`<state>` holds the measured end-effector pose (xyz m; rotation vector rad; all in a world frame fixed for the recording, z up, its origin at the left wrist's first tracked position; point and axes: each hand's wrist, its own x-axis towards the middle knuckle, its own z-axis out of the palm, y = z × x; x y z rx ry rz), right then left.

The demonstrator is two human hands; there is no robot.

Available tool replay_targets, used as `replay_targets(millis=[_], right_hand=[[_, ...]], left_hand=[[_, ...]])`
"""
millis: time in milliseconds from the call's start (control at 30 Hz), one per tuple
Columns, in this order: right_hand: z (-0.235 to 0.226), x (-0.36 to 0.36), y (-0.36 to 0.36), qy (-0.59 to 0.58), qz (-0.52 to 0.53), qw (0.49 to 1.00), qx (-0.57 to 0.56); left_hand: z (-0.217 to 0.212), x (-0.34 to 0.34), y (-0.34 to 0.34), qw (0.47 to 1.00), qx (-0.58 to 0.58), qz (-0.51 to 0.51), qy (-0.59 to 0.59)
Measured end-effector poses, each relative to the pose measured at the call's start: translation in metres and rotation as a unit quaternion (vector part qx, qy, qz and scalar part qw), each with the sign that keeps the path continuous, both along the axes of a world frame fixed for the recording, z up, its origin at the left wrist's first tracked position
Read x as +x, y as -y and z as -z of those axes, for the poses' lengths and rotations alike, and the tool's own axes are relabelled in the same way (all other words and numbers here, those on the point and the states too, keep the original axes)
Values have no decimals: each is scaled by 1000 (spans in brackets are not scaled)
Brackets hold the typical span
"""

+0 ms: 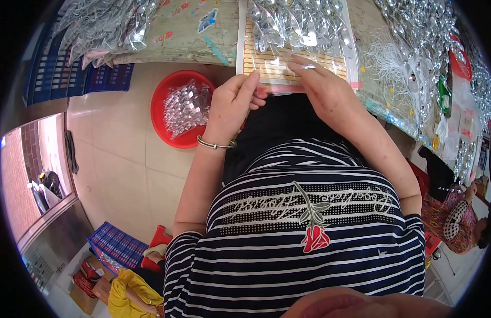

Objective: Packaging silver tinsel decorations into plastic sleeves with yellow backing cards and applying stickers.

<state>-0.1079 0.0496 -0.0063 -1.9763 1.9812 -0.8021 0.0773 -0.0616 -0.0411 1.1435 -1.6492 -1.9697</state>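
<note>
At the table's near edge lies a board with yellow stripes [280, 66], with clear plastic film [264, 58] over its near part. Strands of silvery, mirror-like beads [298, 24] cover the far part. My left hand [234, 100] is closed at the board's near left corner, its thumb and curled fingers pinching the edge of the film. The pinched bit is partly hidden by the fingers. My right hand [327, 93] lies open over the near right part, fingers stretched out and resting on the film.
A red basin [156, 114] of bagged beads stands on the floor to the left, near a blue crate [49, 79]. More bead strands [409, 53] and white threads [386, 61] lie on the right side of the table [192, 47]. Other people sit behind at both sides.
</note>
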Motion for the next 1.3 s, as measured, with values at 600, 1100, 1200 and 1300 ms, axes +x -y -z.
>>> replay_targets(millis=[600,1100,1200,1300], right_hand=[[-2,2,1,-2,-4,998,-67],[1,27,22,124,-37,992,-3],[5,27,24,128,-36,991,-11],[9,27,25,137,-38,990,-26]], left_hand=[[4,1,0,996,60,-4,-59],[-7,-11,-1,990,90,-69,-81],[-10,-15,-3,991,81,-88,-61],[-10,-16,-3,992,64,-85,-61]])
